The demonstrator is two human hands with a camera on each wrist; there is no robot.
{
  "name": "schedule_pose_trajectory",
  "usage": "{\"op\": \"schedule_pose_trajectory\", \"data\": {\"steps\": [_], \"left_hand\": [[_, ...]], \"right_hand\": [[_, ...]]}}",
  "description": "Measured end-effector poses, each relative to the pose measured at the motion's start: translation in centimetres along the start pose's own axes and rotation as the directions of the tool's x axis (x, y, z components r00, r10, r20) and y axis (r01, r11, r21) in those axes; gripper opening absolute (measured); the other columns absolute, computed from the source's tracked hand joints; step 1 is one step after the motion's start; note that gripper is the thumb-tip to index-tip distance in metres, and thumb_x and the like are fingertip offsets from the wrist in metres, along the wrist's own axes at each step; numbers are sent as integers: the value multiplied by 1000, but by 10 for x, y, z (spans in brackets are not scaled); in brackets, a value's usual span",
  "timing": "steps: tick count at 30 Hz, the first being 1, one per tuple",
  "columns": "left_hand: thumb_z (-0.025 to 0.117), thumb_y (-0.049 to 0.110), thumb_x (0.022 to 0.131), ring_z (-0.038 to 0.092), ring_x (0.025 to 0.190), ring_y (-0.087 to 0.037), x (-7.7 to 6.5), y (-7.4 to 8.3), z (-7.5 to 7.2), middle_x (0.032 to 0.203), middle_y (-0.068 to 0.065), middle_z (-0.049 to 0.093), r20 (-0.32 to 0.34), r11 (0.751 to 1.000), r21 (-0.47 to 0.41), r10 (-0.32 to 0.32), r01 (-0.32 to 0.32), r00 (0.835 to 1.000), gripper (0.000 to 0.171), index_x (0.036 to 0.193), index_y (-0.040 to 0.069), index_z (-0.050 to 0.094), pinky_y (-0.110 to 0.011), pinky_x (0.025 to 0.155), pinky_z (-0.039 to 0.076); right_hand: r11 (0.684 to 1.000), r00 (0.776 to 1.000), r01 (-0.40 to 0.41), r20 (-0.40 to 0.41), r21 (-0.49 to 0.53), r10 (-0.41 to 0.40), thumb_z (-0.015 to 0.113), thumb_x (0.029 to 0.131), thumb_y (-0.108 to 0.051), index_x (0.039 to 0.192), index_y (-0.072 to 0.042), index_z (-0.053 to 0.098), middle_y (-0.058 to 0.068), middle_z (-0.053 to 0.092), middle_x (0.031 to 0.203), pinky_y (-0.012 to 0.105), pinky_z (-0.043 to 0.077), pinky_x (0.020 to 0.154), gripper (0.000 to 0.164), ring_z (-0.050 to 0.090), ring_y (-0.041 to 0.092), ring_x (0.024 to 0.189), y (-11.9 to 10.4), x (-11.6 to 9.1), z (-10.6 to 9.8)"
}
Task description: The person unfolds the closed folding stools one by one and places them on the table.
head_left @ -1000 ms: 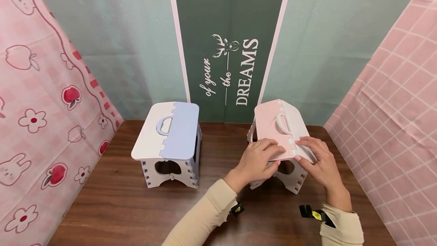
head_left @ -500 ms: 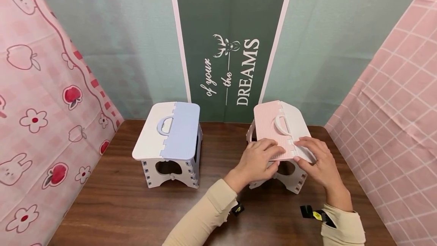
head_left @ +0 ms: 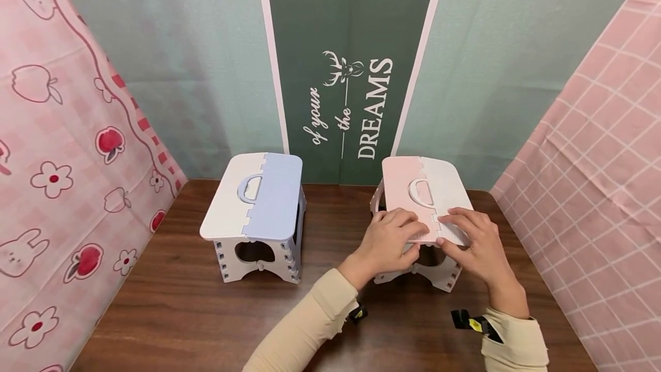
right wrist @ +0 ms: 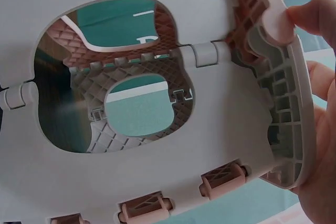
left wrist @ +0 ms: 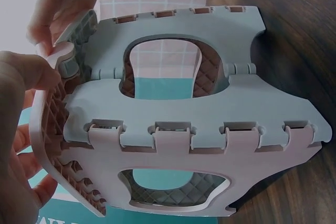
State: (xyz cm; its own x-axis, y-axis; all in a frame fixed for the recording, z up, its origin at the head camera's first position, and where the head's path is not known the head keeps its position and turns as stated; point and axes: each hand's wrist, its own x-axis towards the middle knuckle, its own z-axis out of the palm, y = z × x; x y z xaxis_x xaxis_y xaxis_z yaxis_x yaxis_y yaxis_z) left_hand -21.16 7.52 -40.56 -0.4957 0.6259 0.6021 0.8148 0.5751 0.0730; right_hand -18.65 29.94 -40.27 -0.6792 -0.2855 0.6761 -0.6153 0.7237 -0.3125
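Observation:
A pink-and-white folding stool (head_left: 404, 174) stands at the right of the wooden table, its seat nearly flat. My left hand (head_left: 387, 243) grips the front edge of the pink half, fingers on top and thumb at the rim. On the white half, my right hand (head_left: 477, 245) holds the front edge with its thumb beside the middle hinge. The left wrist view looks at the stool's hinged end panel (left wrist: 94, 100) and side. In the right wrist view the seat's ribbed underside (right wrist: 283, 98) shows, with the right thumb (right wrist: 315, 17) against the seat edge.
A blue-and-white folding stool (head_left: 276, 194) stands unfolded on the left of the wooden table (head_left: 206, 326). A green cloth with lettering (head_left: 346, 16) hangs behind. Pink patterned cloths (head_left: 594, 159) border both sides.
The pink-and-white stool's seat has gone from a raised ridge along its middle to nearly flat. Both hands have stayed on its front edge, the right shifting slightly left.

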Motion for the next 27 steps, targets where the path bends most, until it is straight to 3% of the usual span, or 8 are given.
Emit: {"op": "schedule_pose_trajectory", "data": {"steps": [6,11,16,19,23,27], "left_hand": [[56,33,81,47,107,-9,1,0,0,110,6,54,19,1000,31,0,-1,1000,30,110,27,64,-31,85,37],[56,34,83,46,109,-9,1,-1,-1,112,6,54,38,1000,25,0,-1,999,31,112,27,64,-31,87,37],[59,32,84,46,114,-10,-2,-8,-10,120,3,55,76,997,-76,12,-6,997,36,119,24,62,-30,93,36],[63,28,82,48,115,-13,-5,-14,-19,122,0,55,59,988,-153,6,3,998,41,122,20,61,-31,93,38],[64,28,81,50,114,-15,-11,-21,-27,123,-2,55,36,978,-202,-37,44,999,44,123,18,60,-34,91,40],[61,32,85,49,116,-18,-15,-24,-32,126,-4,54,83,979,-174,-92,106,992,46,128,17,57,-36,92,39]], "right_hand": [[999,1000,-17,5,-38,17,73,64,-19,97,-9,67,15,58,109,57,29,72,35,47,40,99,-2,1,1],[999,1000,-16,11,-30,16,72,66,-21,98,-8,67,17,58,110,58,29,73,35,47,41,100,-1,2,1],[999,999,-43,19,-31,44,73,68,-19,102,-5,67,19,57,113,60,30,77,37,48,43,102,-6,-1,0],[998,998,-59,0,-27,59,73,67,-15,104,-3,67,20,57,115,59,32,79,39,48,43,102,-11,-4,1],[996,997,-80,-21,-32,80,72,69,-16,106,-2,66,21,57,115,59,32,81,40,48,44,103,-16,-6,1],[992,993,-114,-14,-63,113,70,74,-20,109,-2,65,22,57,116,61,31,82,40,48,45,105,-20,-3,0]]}}
